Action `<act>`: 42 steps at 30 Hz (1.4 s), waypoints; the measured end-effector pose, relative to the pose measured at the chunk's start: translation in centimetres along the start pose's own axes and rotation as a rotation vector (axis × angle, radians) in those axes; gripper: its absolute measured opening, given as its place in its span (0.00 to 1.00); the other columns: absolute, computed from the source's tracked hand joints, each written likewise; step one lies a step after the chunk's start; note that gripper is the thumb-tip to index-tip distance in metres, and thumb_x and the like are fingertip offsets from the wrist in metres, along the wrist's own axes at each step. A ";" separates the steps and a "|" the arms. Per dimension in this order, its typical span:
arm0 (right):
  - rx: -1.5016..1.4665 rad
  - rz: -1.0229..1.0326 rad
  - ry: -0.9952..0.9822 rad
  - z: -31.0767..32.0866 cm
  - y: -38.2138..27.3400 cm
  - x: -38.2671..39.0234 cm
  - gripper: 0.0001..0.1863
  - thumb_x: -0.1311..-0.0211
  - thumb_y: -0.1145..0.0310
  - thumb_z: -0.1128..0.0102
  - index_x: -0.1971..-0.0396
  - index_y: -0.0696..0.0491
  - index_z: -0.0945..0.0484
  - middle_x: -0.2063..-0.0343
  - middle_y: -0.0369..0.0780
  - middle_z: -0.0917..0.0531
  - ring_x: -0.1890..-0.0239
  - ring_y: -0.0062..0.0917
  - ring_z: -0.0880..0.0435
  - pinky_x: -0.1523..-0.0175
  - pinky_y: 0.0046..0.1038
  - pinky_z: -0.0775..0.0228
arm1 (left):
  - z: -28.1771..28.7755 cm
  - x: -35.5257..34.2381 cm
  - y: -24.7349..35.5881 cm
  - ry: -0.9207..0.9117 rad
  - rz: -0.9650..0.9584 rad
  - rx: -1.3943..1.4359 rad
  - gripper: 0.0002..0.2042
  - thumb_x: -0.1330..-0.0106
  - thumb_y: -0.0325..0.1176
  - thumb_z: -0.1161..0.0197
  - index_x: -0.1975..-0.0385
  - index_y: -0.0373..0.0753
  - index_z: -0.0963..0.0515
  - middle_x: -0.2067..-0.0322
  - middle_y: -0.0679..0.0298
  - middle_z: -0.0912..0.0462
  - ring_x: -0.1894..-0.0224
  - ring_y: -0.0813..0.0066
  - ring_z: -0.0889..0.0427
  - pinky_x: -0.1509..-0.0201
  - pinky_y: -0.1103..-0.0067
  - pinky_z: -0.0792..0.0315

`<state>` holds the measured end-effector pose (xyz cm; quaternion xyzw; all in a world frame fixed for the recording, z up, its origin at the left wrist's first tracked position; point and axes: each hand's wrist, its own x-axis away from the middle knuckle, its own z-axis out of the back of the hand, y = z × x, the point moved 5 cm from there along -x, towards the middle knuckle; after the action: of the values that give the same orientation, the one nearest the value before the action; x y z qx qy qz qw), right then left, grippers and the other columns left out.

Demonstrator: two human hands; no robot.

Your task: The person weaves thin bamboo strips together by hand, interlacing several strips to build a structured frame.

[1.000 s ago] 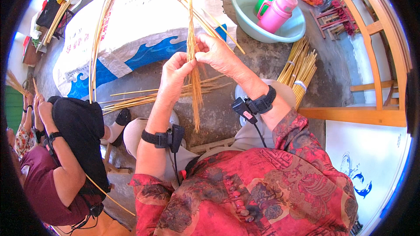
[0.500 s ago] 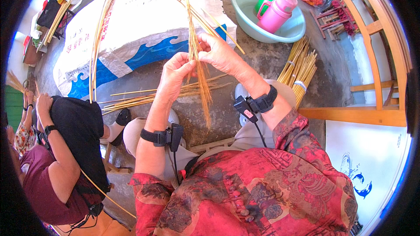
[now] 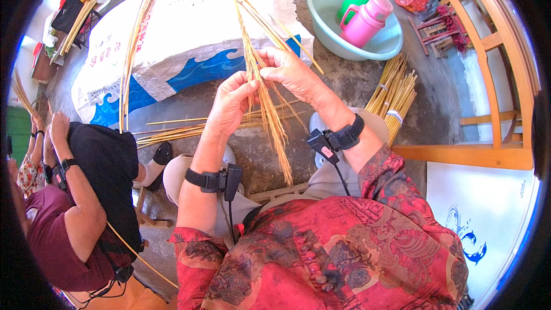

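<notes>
In front of me, my left hand point(image 3: 231, 103) pinches a dried straw stalk between thumb and fingers. My right hand point(image 3: 285, 74), just to the right and slightly farther off, grips the same straw stalk point(image 3: 268, 112) at its feathery head. Its thin stem runs up and away over the white sack, while the bushy end hangs toward my lap, with a few strands splayed to the right. Beneath my hands, loose straw stalks point(image 3: 189, 132) lie on the floor. More long stalks point(image 3: 252, 8) rest across the white and blue woven sack point(image 3: 195, 23).
At the far right a pale green basin point(image 3: 321, 20) holds a pink flask point(image 3: 365, 23) and a green one. Tied straw bundles point(image 3: 396, 95) lie by my right knee, near a wooden chair frame point(image 3: 470, 155). On my left sits a co-worker in a maroon top point(image 3: 74, 235).
The held stalk has tilted: its stem leans farther left and its feathery end has swung right, fanning out more. Both hands stay nearly in place.
</notes>
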<state>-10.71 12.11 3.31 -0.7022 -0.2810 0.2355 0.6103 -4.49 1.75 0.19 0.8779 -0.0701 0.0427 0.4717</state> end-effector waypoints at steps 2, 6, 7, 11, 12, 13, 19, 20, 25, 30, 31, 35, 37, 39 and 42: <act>0.024 0.008 -0.009 0.1 0.2 0.0 0.16 0.51 0.72 0.45 0.61 0.61 0.30 0.71 0.36 0.23 0.71 0.17 0.25 0.66 0.18 0.32 | 0.0 0.0 0.0 0.003 0.006 0.020 0.02 0.42 0.28 0.44 0.70 0.39 0.28 0.72 0.69 0.24 0.72 0.85 0.27 0.67 0.87 0.32; 0.017 0.018 -0.022 0.1 0.3 -0.1 0.16 0.51 0.72 0.45 0.60 0.61 0.30 0.71 0.37 0.23 0.70 0.17 0.25 0.65 0.17 0.33 | 0.1 0.1 0.1 0.054 0.000 0.043 0.02 0.43 0.28 0.43 0.72 0.38 0.28 0.74 0.70 0.25 0.74 0.86 0.29 0.69 0.87 0.32; 0.009 0.015 -0.014 0.0 0.1 0.0 0.16 0.51 0.73 0.45 0.60 0.61 0.30 0.71 0.36 0.23 0.70 0.16 0.25 0.64 0.17 0.33 | 0.1 0.1 0.1 0.060 0.009 0.051 0.02 0.43 0.28 0.43 0.72 0.38 0.28 0.74 0.70 0.25 0.74 0.86 0.28 0.69 0.87 0.32; -0.069 0.022 -0.024 0.1 0.5 -0.2 0.16 0.50 0.73 0.47 0.60 0.60 0.30 0.71 0.35 0.23 0.70 0.16 0.25 0.64 0.17 0.33 | 0.4 0.1 0.2 0.047 0.016 0.031 0.02 0.43 0.28 0.43 0.72 0.38 0.28 0.74 0.70 0.25 0.73 0.85 0.27 0.68 0.86 0.31; -0.069 0.022 -0.025 0.2 0.5 -0.2 0.16 0.50 0.73 0.47 0.60 0.60 0.30 0.71 0.35 0.23 0.70 0.16 0.25 0.64 0.17 0.33 | 0.4 0.2 0.2 0.033 0.015 0.041 0.03 0.44 0.27 0.42 0.72 0.38 0.28 0.74 0.69 0.24 0.73 0.85 0.27 0.67 0.86 0.31; -0.115 -0.018 -0.038 0.2 0.6 -0.1 0.15 0.50 0.72 0.47 0.60 0.60 0.29 0.70 0.35 0.23 0.69 0.16 0.25 0.64 0.17 0.33 | 0.3 0.2 0.3 0.019 0.013 0.052 0.03 0.44 0.27 0.42 0.72 0.38 0.28 0.74 0.69 0.24 0.73 0.84 0.27 0.67 0.86 0.30; -0.191 -0.119 -0.073 0.0 0.7 0.1 0.15 0.49 0.72 0.48 0.60 0.58 0.29 0.69 0.35 0.23 0.68 0.16 0.25 0.64 0.17 0.33 | 0.1 0.3 0.4 0.004 0.024 0.059 0.04 0.44 0.27 0.41 0.71 0.38 0.28 0.74 0.69 0.24 0.72 0.84 0.26 0.66 0.85 0.30; -0.199 -0.118 -0.077 0.1 0.8 0.1 0.15 0.49 0.72 0.48 0.60 0.58 0.30 0.69 0.35 0.23 0.68 0.16 0.25 0.64 0.17 0.33 | 0.1 0.3 0.4 0.003 0.024 0.060 0.04 0.44 0.27 0.41 0.71 0.38 0.28 0.74 0.69 0.24 0.72 0.84 0.26 0.66 0.85 0.30; -0.171 -0.061 -0.070 -0.2 0.6 -0.1 0.15 0.51 0.74 0.47 0.60 0.58 0.30 0.69 0.36 0.23 0.68 0.17 0.25 0.63 0.19 0.32 | 1.0 0.1 0.0 -0.001 0.002 0.011 0.04 0.44 0.27 0.42 0.69 0.39 0.28 0.72 0.69 0.24 0.71 0.84 0.26 0.65 0.86 0.30; 0.085 0.021 -0.003 0.0 0.4 -0.3 0.15 0.52 0.74 0.45 0.61 0.59 0.29 0.70 0.36 0.23 0.69 0.17 0.25 0.62 0.19 0.32 | 0.2 0.3 0.1 0.019 0.004 -0.008 0.05 0.44 0.28 0.42 0.68 0.39 0.28 0.71 0.70 0.24 0.70 0.85 0.27 0.67 0.87 0.32; 0.099 0.000 -0.022 0.0 0.4 -0.2 0.15 0.51 0.75 0.47 0.60 0.59 0.30 0.69 0.36 0.23 0.66 0.17 0.26 0.59 0.19 0.33 | 0.2 0.3 0.0 0.016 0.005 -0.008 0.05 0.44 0.28 0.42 0.68 0.39 0.28 0.71 0.70 0.24 0.70 0.85 0.27 0.68 0.88 0.32; 0.045 0.010 -0.008 0.1 0.8 -0.3 0.16 0.53 0.74 0.44 0.61 0.59 0.30 0.72 0.36 0.23 0.71 0.16 0.26 0.67 0.17 0.32 | 0.3 0.3 0.0 0.025 0.013 -0.003 0.05 0.44 0.28 0.42 0.68 0.39 0.28 0.71 0.70 0.24 0.70 0.85 0.27 0.68 0.88 0.32; 0.048 0.010 0.005 0.2 0.9 -0.3 0.16 0.53 0.74 0.45 0.61 0.59 0.30 0.72 0.36 0.23 0.72 0.16 0.26 0.68 0.17 0.33 | 0.5 0.3 0.0 0.029 -0.014 0.009 0.05 0.44 0.27 0.42 0.69 0.39 0.28 0.72 0.69 0.24 0.71 0.85 0.27 0.68 0.87 0.32; 0.054 0.009 0.022 0.4 0.9 -0.3 0.17 0.52 0.74 0.45 0.60 0.59 0.30 0.73 0.36 0.23 0.73 0.16 0.26 0.70 0.16 0.34 | 0.6 0.2 0.0 0.032 -0.003 0.006 0.05 0.44 0.27 0.42 0.69 0.38 0.28 0.70 0.67 0.23 0.69 0.82 0.26 0.63 0.84 0.31; 0.080 -0.002 0.041 0.4 0.8 -0.2 0.17 0.52 0.73 0.45 0.59 0.59 0.31 0.74 0.36 0.24 0.75 0.15 0.26 0.71 0.15 0.34 | 0.6 0.0 0.0 0.049 0.008 -0.019 0.05 0.45 0.26 0.43 0.69 0.37 0.29 0.69 0.64 0.23 0.66 0.79 0.24 0.59 0.81 0.30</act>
<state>-11.04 12.22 2.46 -0.6816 -0.2594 0.2316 0.6438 -4.46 1.29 -0.16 0.8717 -0.0622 0.0655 0.4816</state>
